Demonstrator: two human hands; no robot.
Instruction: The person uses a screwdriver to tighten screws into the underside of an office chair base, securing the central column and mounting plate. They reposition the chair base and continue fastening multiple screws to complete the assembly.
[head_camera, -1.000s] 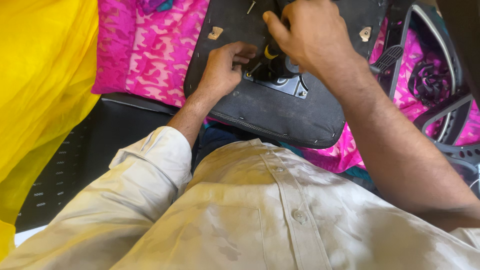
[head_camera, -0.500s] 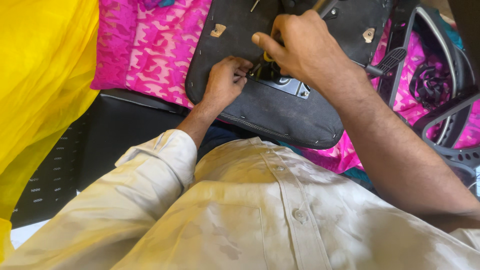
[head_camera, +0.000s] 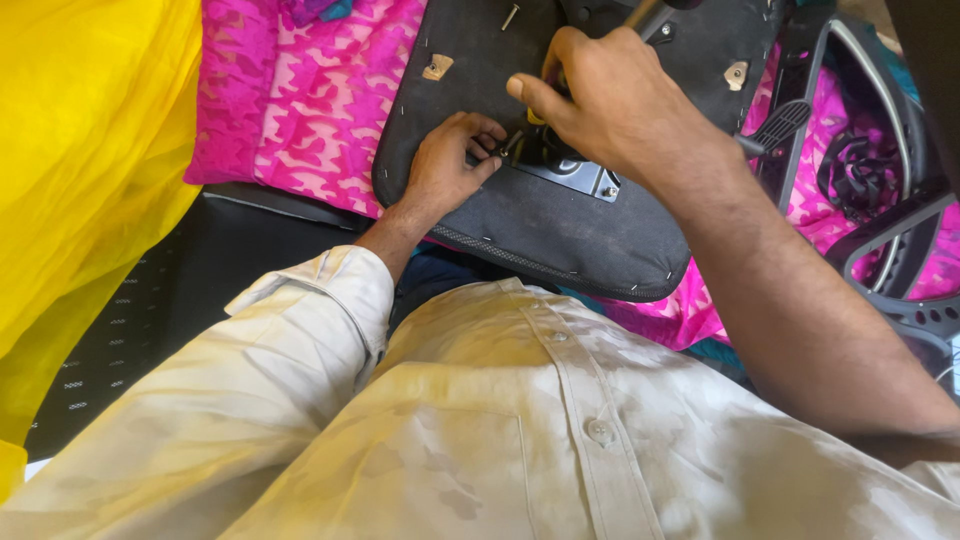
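Note:
An upturned black chair seat (head_camera: 560, 225) lies on pink patterned cloth. A grey metal plate (head_camera: 585, 178) is fixed at its middle. My right hand (head_camera: 600, 100) is closed around a tool with a yellow and black handle (head_camera: 537, 118) that stands on the plate. My left hand (head_camera: 450, 165) rests on the seat just left of the plate, fingertips pinched at the tool's tip; what they pinch is hidden. A loose screw (head_camera: 510, 16) lies on the seat near its far edge.
Yellow cloth (head_camera: 90, 170) covers the left side. Pink patterned cloth (head_camera: 290, 95) lies under the seat. Black plastic chair parts (head_camera: 880, 230) lie at the right. A black perforated panel (head_camera: 150, 320) sits near my left elbow. My cream shirt fills the foreground.
My right hand has slid down and left over the plate with the tool. My left hand has stayed at the plate's left edge.

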